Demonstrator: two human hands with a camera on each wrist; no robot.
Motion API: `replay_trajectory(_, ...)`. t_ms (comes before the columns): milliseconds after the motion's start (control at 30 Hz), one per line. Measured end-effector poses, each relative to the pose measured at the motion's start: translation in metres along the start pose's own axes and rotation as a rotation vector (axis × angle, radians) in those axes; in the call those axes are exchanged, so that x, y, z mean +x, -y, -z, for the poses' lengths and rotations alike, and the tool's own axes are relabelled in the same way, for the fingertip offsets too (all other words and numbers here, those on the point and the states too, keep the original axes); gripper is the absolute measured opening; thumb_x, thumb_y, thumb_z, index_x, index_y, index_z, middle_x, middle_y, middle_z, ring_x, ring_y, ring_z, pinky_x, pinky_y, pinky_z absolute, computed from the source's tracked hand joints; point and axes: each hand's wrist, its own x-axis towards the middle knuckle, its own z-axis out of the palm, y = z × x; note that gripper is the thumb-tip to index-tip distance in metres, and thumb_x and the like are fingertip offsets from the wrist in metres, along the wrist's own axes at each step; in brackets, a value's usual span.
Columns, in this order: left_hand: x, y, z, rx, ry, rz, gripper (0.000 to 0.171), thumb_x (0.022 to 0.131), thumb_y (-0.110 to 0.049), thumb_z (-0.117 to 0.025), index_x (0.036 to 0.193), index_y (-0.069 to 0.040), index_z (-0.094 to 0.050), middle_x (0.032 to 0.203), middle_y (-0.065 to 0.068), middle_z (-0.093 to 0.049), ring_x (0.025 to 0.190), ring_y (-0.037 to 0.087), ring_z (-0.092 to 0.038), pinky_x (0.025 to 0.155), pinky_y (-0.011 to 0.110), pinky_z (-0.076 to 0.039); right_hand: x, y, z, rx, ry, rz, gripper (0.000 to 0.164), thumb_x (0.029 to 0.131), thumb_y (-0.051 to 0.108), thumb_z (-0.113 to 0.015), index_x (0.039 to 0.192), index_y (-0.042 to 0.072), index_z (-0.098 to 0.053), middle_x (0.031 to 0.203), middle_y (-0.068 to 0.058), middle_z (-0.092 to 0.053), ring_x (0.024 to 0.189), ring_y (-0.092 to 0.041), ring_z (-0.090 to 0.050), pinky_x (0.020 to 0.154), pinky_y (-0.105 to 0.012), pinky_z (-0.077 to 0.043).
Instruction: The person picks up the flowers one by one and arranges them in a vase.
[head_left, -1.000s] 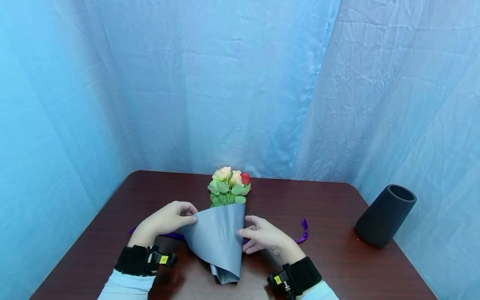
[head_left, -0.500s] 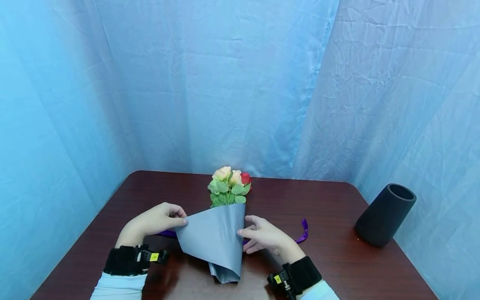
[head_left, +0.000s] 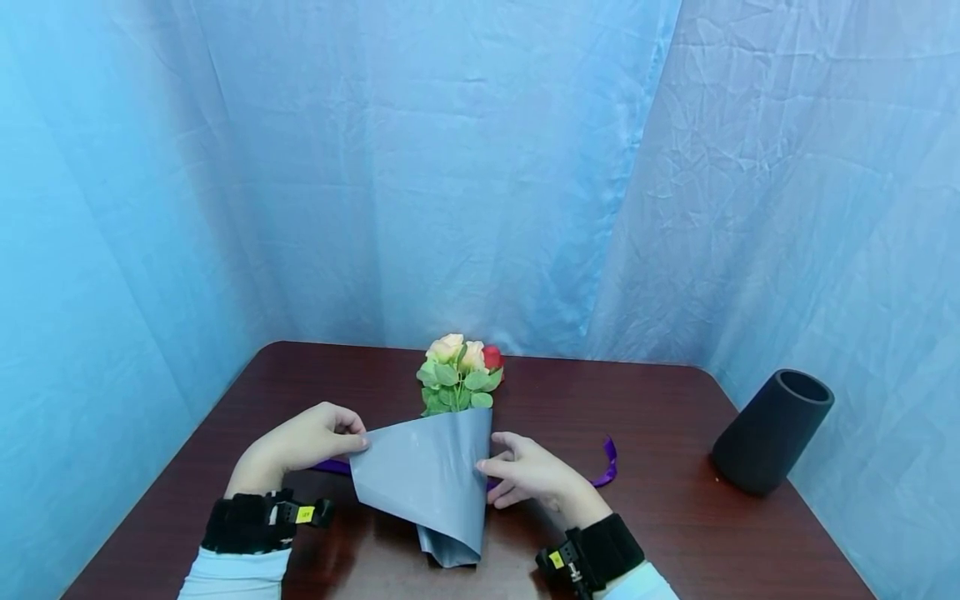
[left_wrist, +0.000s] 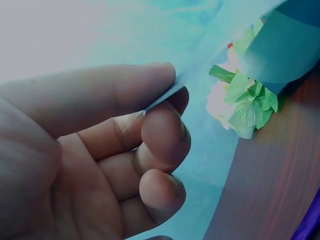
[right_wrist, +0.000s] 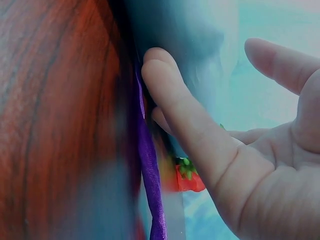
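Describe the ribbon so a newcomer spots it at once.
On the dark brown table, find a grey-blue wrap with flowers at its far end. The ribbon shows on both sides of that wrap, its curled end right of the right hand. It alone is narrow and purple.

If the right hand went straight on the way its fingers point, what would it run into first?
Most likely the grey wrapping paper: the right hand points at its right-hand side in the head view. Its fingertips look close to or against it, but any remaining gap is hard to judge.
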Motion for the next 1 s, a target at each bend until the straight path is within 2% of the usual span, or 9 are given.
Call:
replay_trajectory(133, 0.001, -0.002, 0.001, 0.007, -0.025, -0.018, 0.013, 0.096, -0.020, -0.071, 0.086, -0.012, -0.073, 0.064, 0.002, -0.054, 0.059, 0.014, -0.045, 0.054, 0.030, -0.045, -0.001, 0.000, 0.003, -0.023, -0.019, 0.009, 0.086, 0.099, 0.026, -0.069, 0.158, -0.006, -0.016, 0.128, -0.022, -0.062, 0.089, -0.034, -0.072, 0.075, -0.047, -0.060)
replay_trajectory(300, 0.002, -0.005, 0.000, 0.025, -0.063, -0.052, 0.013, 0.097, -0.022, -0.071, 0.088, -0.014, -0.073, 0.061, -0.005, -0.042, 0.054, 0.010, -0.036, 0.051, 0.027, -0.036, -0.006, 0.003, 0.007, -0.143, -0.101, 0.050, 0.087, 0.098, 0.029, -0.071, 0.159, -0.005, -0.019, 0.134, -0.025, -0.057, 0.098, -0.031, -0.069, 0.077, -0.047, -0.060)
replay_trajectory(400, 0.003, -0.010, -0.001, 0.037, -0.084, -0.058, 0.013, 0.098, -0.023, -0.070, 0.090, -0.014, -0.074, 0.063, -0.005, -0.046, 0.055, 0.011, -0.037, 0.052, 0.028, -0.036, -0.010, 0.007, 0.009, -0.218, -0.172, 0.084, 0.085, 0.096, 0.032, -0.073, 0.158, -0.001, -0.025, 0.141, -0.028, -0.052, 0.106, -0.031, -0.066, 0.075, -0.047, -0.059)
replay_trajectory(500, 0.004, -0.014, -0.002, 0.042, -0.097, -0.062, 0.012, 0.099, -0.023, -0.068, 0.092, -0.014, -0.074, 0.070, -0.002, -0.057, 0.061, 0.014, -0.046, 0.058, 0.030, -0.041, -0.014, 0.012, 0.013, -0.291, -0.246, 0.123, 0.080, 0.095, 0.034, -0.073, 0.157, 0.003, -0.033, 0.143, -0.027, -0.051, 0.111, -0.033, -0.063, 0.074, -0.047, -0.058)
replay_trajectory(600, 0.005, -0.018, -0.005, 0.051, -0.109, -0.065, 0.011, 0.100, -0.021, -0.067, 0.094, -0.015, -0.074, 0.078, -0.002, -0.064, 0.070, 0.018, -0.054, 0.065, 0.033, -0.046, -0.019, 0.017, 0.017, -0.372, -0.319, 0.167, 0.074, 0.095, 0.037, -0.072, 0.155, 0.007, -0.040, 0.142, -0.023, -0.054, 0.119, -0.036, -0.060, 0.085, -0.050, -0.056)
replay_trajectory(700, 0.007, -0.022, -0.009, 0.064, -0.122, -0.068, 0.010, 0.100, -0.020, -0.067, 0.096, -0.016, -0.074, 0.081, -0.004, -0.066, 0.074, 0.018, -0.056, 0.069, 0.035, -0.048, -0.022, 0.021, 0.022, -0.455, -0.383, 0.218, 0.070, 0.096, 0.038, -0.071, 0.153, 0.008, -0.044, 0.143, -0.019, -0.054, 0.128, -0.037, -0.055, 0.099, -0.054, -0.049)
replay_trajectory(767, 0.008, -0.025, -0.011, 0.069, -0.129, -0.074, 0.009, 0.100, -0.020, -0.067, 0.097, -0.016, -0.074, 0.083, -0.005, -0.066, 0.075, 0.018, -0.058, 0.071, 0.036, -0.049, -0.024, 0.025, 0.023, -0.502, -0.424, 0.254, 0.068, 0.096, 0.038, -0.071, 0.152, 0.008, -0.046, 0.144, -0.017, -0.054, 0.133, -0.036, -0.051, 0.104, -0.055, -0.044)
replay_trajectory(1000, 0.013, -0.034, -0.023, 0.074, -0.158, -0.094, 0.007, 0.100, -0.019, -0.067, 0.096, -0.018, -0.074, 0.083, -0.006, -0.065, 0.075, 0.017, -0.058, 0.070, 0.035, -0.049, -0.032, 0.035, 0.023, -0.585, -0.509, 0.406, 0.060, 0.096, 0.029, -0.072, 0.148, 0.008, -0.051, 0.144, -0.013, -0.055, 0.133, -0.032, -0.051, 0.100, -0.050, -0.049)
